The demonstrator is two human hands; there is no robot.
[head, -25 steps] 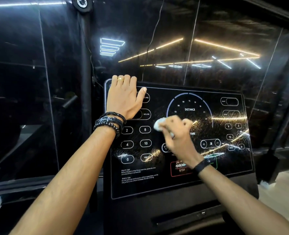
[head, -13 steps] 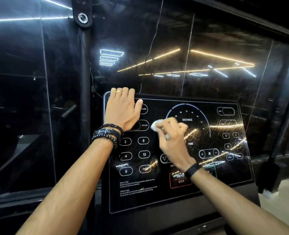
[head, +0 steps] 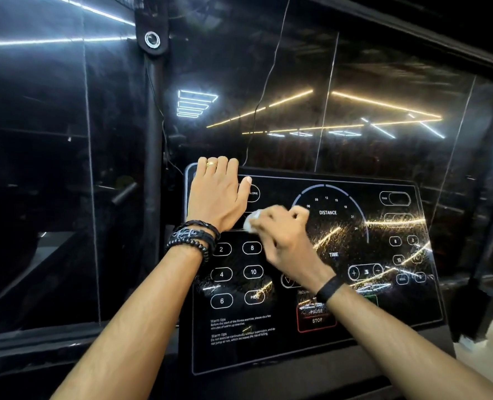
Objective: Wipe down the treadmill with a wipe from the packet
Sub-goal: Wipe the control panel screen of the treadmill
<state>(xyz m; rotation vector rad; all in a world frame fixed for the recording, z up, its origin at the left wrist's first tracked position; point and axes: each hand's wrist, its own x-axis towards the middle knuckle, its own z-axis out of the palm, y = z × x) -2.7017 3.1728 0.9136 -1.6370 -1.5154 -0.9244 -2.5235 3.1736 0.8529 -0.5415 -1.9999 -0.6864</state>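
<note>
The treadmill's black glossy console panel [head: 311, 339] fills the lower middle, with white number buttons, a DISTANCE dial and a red PAUSE/STOP box. My left hand [head: 217, 194] lies flat on the panel's upper left corner, fingers straight over the top edge, thumb spread. My right hand [head: 282, 235] grips a small crumpled white wipe [head: 252, 220] and presses it on the panel just left of the dial, close beside my left wrist. Only the wipe's left end shows past my fingers. The packet is not in view.
Dark glass walls [head: 355, 96] behind the console mirror ceiling light strips. A black post [head: 152, 168] rises left of the console. A pale floor patch [head: 488, 342] shows at the lower right. The console's lower housing [head: 297, 382] sits below the panel.
My right hand has slid the wipe leftward across the panel toward my left wrist. My left hand has stayed on the corner. The camera has tilted upward.
</note>
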